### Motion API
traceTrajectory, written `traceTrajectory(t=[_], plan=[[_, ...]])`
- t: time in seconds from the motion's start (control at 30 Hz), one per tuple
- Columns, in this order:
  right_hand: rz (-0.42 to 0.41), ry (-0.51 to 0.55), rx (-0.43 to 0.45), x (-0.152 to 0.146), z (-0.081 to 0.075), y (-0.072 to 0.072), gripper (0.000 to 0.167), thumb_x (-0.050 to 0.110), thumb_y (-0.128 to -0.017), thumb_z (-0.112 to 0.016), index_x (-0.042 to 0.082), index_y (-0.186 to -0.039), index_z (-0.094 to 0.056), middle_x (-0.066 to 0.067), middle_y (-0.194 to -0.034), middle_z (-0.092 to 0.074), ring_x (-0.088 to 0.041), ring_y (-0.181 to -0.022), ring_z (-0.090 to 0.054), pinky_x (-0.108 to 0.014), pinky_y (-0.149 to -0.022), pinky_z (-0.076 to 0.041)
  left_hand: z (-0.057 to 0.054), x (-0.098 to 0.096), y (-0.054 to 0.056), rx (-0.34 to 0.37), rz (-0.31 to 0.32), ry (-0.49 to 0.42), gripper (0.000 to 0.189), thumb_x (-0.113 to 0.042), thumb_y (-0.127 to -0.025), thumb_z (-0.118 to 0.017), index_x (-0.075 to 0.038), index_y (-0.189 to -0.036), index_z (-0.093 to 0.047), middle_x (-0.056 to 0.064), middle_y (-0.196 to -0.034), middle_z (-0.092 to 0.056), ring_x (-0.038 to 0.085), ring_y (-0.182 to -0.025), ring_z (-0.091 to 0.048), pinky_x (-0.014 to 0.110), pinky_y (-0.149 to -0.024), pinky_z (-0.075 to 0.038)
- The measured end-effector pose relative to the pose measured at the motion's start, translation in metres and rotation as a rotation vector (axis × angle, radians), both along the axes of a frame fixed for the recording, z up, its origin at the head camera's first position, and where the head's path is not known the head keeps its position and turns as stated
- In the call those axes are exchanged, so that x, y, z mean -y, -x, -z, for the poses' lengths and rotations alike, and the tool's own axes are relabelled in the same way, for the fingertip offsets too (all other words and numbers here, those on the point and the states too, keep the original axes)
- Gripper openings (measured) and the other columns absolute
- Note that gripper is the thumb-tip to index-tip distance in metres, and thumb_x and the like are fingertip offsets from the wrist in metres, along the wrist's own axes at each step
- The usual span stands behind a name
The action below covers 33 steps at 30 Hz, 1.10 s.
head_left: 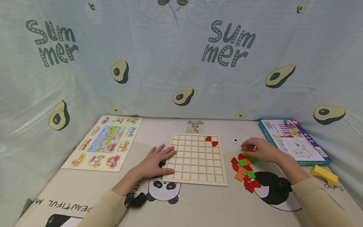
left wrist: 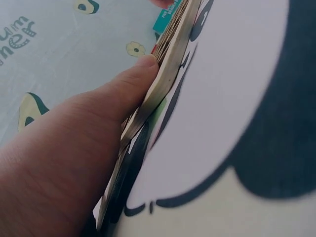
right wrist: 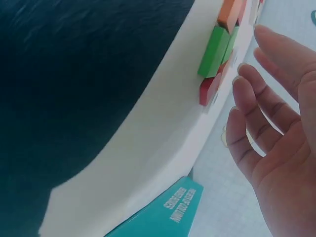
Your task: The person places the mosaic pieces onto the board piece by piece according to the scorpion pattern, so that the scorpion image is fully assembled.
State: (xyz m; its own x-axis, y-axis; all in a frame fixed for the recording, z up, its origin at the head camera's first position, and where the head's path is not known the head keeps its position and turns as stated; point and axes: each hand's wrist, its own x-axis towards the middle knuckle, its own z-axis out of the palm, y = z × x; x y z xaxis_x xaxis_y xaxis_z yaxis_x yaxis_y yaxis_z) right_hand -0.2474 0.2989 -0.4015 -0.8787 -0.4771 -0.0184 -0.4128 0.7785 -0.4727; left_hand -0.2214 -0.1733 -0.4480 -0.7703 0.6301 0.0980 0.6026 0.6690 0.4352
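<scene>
A wooden grid board (head_left: 195,159) lies in the middle of the table, with two red quarter-circle pieces (head_left: 215,143) in cells near its upper right corner. My left hand (head_left: 158,160) rests on the board's left edge with fingers spread; in the left wrist view its thumb (left wrist: 133,84) lies along the rim. Over the far end of a loose pile of red, green and orange pieces (head_left: 241,172) hovers my right hand (head_left: 262,149). Its fingers are loosely bent in the right wrist view, and nothing shows between them. A green piece (right wrist: 214,52) lies near those fingertips.
Behind the board lies a small pattern card (head_left: 195,127). A vehicle puzzle board (head_left: 103,143) is on the left. To the right are a flat teal-edged box (head_left: 297,142) and a yellow arched block (head_left: 324,175). A small white disc (head_left: 235,140) sits beside the board.
</scene>
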Motion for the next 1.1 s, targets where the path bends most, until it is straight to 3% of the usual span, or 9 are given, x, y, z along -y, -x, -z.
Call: traceTrajectory(t=[0.2,0.63,0.9,1.1], plan=[[0.021,-0.020,0.039,-0.0008,0.0021,-0.0021,0.029,0.015,-0.091,-0.077,0.004,-0.117,-0.070,0.004,-0.093,-0.062,-0.017,-0.085,-0.054,-0.026,-0.071,-0.052,-0.0001,-0.0002,0.0007,0.003,0.001,-0.005,0.079,-0.057,-0.090,-0.068,-0.019,-0.155,-0.044,0.004,-0.161,-0.035,0.039,-0.152,-0.013,0.061,-0.118,-0.004],[0.012,-0.076,0.014,0.0046,0.0007,-0.0016,0.022,0.016,-0.091,-0.077,0.009,-0.111,-0.073,0.006,-0.090,-0.060,-0.015,-0.081,-0.052,-0.026,-0.067,-0.049,-0.0029,-0.0032,-0.0013,0.001,-0.012,-0.012,0.079,-0.056,-0.090,-0.069,-0.017,-0.154,-0.046,0.004,-0.161,-0.035,0.040,-0.151,-0.014,0.061,-0.118,-0.004],[0.015,-0.058,0.032,0.0056,0.0032,-0.0022,0.032,0.013,-0.090,-0.077,0.002,-0.119,-0.070,0.001,-0.099,-0.064,-0.017,-0.086,-0.055,-0.027,-0.073,-0.053,-0.0036,-0.0025,-0.0027,0.009,-0.014,-0.011,0.078,-0.054,-0.089,-0.070,-0.016,-0.154,-0.046,0.004,-0.161,-0.035,0.040,-0.151,-0.014,0.061,-0.119,-0.004],[0.039,-0.071,0.036,0.0054,0.0023,-0.0026,0.028,0.014,-0.089,-0.078,0.002,-0.114,-0.071,-0.001,-0.100,-0.065,-0.018,-0.087,-0.057,-0.030,-0.075,-0.055,-0.0034,-0.0020,-0.0020,0.009,-0.017,-0.011,0.079,-0.055,-0.089,-0.070,-0.017,-0.154,-0.046,0.005,-0.161,-0.036,0.039,-0.151,-0.014,0.061,-0.119,-0.004]])
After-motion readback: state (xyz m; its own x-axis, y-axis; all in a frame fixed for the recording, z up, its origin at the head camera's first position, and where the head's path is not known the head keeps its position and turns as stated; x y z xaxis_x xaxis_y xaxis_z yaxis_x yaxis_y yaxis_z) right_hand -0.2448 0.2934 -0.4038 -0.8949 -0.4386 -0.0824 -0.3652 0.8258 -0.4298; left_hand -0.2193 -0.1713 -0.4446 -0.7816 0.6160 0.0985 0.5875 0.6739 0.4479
